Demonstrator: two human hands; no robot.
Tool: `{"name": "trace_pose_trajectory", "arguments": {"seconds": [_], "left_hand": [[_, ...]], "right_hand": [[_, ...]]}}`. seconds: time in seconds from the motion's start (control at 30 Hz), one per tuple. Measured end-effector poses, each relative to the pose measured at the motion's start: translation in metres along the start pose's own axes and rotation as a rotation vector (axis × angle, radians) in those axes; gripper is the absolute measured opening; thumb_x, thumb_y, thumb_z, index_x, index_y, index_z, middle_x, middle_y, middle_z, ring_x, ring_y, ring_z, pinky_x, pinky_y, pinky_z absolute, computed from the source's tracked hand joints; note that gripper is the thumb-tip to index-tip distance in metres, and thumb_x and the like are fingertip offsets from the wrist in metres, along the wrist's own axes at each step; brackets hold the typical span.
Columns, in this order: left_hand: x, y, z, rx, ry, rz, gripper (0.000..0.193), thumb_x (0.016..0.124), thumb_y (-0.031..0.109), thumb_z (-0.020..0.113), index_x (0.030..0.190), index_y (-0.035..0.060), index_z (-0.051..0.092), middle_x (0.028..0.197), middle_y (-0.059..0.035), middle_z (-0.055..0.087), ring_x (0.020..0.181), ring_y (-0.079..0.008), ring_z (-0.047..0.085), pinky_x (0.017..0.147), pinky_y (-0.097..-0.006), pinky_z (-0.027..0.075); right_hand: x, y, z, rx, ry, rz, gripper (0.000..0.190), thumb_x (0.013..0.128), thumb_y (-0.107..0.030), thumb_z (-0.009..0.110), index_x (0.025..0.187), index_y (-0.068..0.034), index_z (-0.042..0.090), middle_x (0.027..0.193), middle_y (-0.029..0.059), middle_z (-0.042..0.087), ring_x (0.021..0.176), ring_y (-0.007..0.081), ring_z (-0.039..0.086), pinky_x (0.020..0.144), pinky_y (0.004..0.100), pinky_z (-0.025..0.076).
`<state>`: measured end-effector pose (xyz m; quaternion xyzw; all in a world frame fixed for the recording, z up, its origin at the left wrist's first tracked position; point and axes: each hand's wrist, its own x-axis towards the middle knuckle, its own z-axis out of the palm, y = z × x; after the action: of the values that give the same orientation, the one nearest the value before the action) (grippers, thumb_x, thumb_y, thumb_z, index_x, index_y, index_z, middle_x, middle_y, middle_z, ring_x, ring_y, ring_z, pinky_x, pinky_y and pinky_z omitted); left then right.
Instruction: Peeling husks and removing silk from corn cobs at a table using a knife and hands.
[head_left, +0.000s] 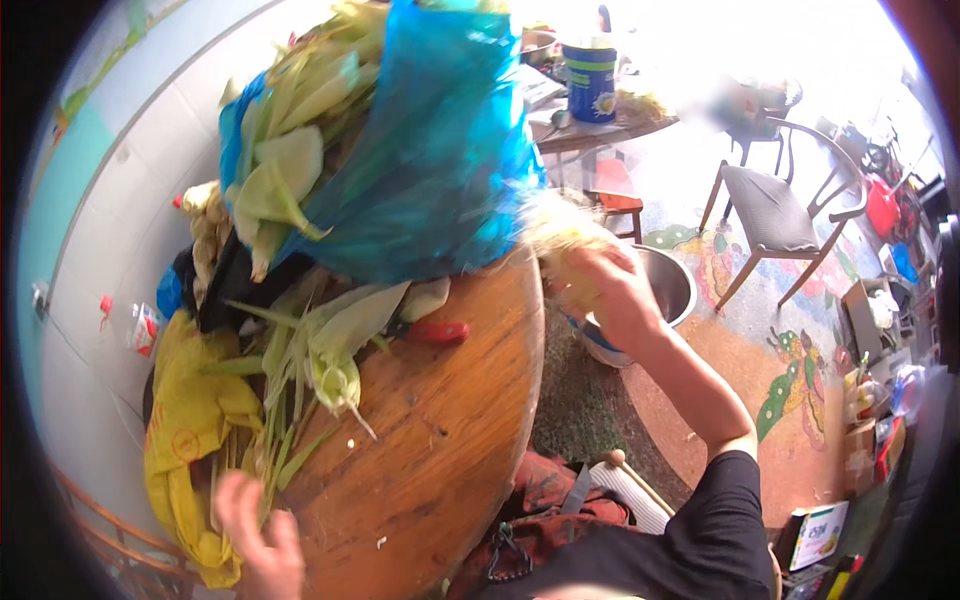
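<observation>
Out past the right edge of the round wooden table (450, 420), my right hand (611, 289) is closed on pale corn silk (559, 229), above a steel basin (667, 289). Low on the left, my left hand (259, 536) is empty with its fingers apart, just below green leaf strips on the table. A blue plastic bag (442, 150) full of green corn husks (292, 157) fills the table's far side. Nearer lie loose husks (330, 375) and a red-handled tool (439, 333), its other end hidden beneath them.
A yellow plastic bag (195, 420) hangs over the table's left edge. Farther back, a second table (592, 135) holds a blue tub (591, 82). Beyond the basin stands a wooden chair with a grey cushion (769, 206). Boxes (859, 454) line the right side.
</observation>
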<state>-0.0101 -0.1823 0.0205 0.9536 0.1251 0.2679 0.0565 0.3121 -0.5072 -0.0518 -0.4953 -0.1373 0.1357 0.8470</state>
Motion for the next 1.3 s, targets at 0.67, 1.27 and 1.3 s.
{"name": "trace_pose_trajectory", "arguments": {"seconds": [0.67, 1.27, 1.3], "left_hand": [[0.056, 0.100, 0.135, -0.163, -0.574, 0.696, 0.066, 0.087, 0.038, 0.064, 0.139, 0.0031, 0.042, 0.146, -0.0248, 0.029, 0.137, -0.0445, 0.028, 0.108, -0.0670, 0.020], [0.061, 0.102, 0.135, -0.107, -0.580, 0.657, 0.051, 0.090, 0.030, 0.061, 0.131, 0.0020, 0.050, 0.142, -0.0269, 0.034, 0.132, -0.0459, 0.034, 0.105, -0.0695, 0.024], [0.060, 0.102, 0.137, -0.121, -0.565, 0.675, 0.051, 0.090, 0.030, 0.061, 0.131, 0.0021, 0.050, 0.142, -0.0268, 0.034, 0.132, -0.0457, 0.035, 0.105, -0.0693, 0.024]], "right_hand": [[0.180, -0.011, -0.260, 0.450, 0.599, -0.131, 0.040, 0.094, -0.048, 0.055, 0.108, -0.011, 0.056, 0.082, 0.0065, 0.063, 0.068, 0.0237, 0.063, 0.061, 0.0398, 0.054], [0.306, 0.058, -0.315, -1.450, 0.656, 0.036, 0.035, 0.082, -0.024, 0.061, 0.109, -0.003, 0.067, 0.128, 0.0267, 0.054, 0.128, 0.0421, 0.043, 0.104, 0.0511, 0.036], [0.283, 0.064, -0.316, -1.624, 0.581, 0.022, 0.032, 0.084, -0.020, 0.059, 0.112, -0.005, 0.067, 0.127, 0.0245, 0.055, 0.126, 0.0415, 0.045, 0.102, 0.0501, 0.039]]}}
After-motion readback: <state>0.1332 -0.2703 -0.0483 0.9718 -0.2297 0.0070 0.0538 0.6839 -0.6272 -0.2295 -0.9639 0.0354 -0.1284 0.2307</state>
